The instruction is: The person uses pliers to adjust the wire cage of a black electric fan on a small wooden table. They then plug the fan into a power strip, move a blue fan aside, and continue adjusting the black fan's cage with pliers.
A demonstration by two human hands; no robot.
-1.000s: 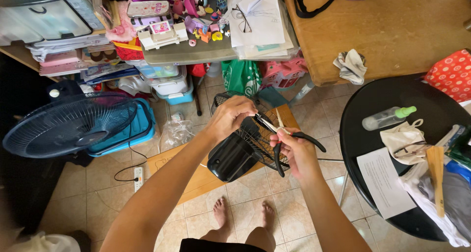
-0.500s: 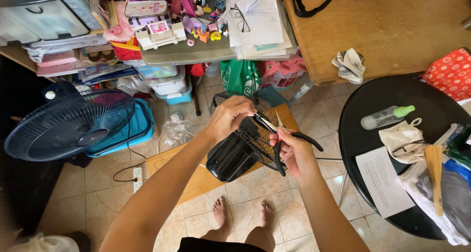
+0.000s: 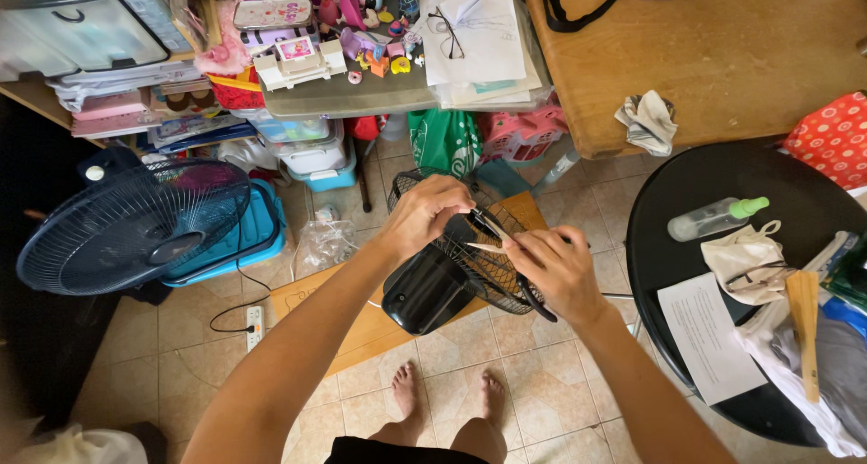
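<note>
Left hand: the left hand (image 3: pixel 424 215) is curled shut over the top rim of the small black fan (image 3: pixel 452 265), fingers wrapped over the wire grille.
Right hand: the right hand (image 3: pixel 555 270) is closed around a thin black-handled tool (image 3: pixel 506 247), which looks like scissors or pliers, its tip lying against the grille.
Small fan: held in the air above the tiled floor, over a low wooden board (image 3: pixel 361 319), its motor housing tilted toward the near left.
Large fan: a dark blue standing fan (image 3: pixel 135 224) is at the left, well apart from the hands.
Round black table: the table (image 3: pixel 686 193) at the right carries a clear bottle with a green cap (image 3: pixel 713 218), a sheet of paper (image 3: pixel 704 337), cloths and a wooden spatula (image 3: pixel 804 324).
Bins: clear plastic boxes (image 3: pixel 312 148) under the far shelf; I cannot tell what is in them.
</note>
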